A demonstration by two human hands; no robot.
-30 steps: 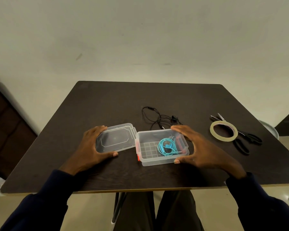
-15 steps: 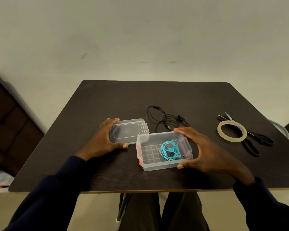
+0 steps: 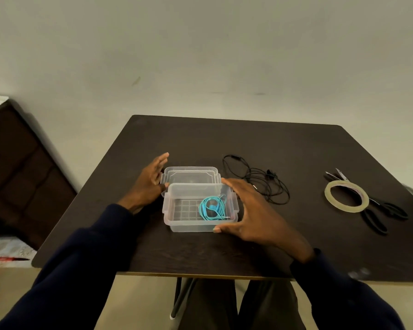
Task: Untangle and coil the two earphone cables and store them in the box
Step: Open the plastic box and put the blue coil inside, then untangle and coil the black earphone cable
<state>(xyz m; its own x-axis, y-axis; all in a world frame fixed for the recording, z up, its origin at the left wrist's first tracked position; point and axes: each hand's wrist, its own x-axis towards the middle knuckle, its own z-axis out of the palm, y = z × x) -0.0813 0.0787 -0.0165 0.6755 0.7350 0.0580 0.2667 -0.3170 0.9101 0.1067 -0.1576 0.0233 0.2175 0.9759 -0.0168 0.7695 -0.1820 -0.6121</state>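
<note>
**Box between both hands, teal cable inside, black cable out**

Near edge of tabletop (image 3: 248, 139): two dark sleeves reach in.

Clear box (image 3: 191, 226) sits lid off, toward the near edge and a little left of the tabletop's middle. Coiled teal earphone cable (image 3: 211, 209) lies in its right half.

Right hand (image 3: 255, 215) spans the box's right end. The thumb tip touches the near right corner and the spread, nearly straight fingers reach the far right corner. Nothing is clasped. The teal coil lies just left of its palm.

Left hand (image 3: 150, 184) is flat, fingers straight, beside the box's far left corner. It lies along the left end of the lid (image 3: 191, 175), holding nothing.

The lid lies flat just behind the box.

Black earphone cable (image 3: 260, 182) lies in a loose tangle on the tabletop, right of the lid and just beyond the right fingertips.

Toward the right edge, a tape roll (image 3: 346, 197) lies over black scissors (image 3: 377, 213).
</note>
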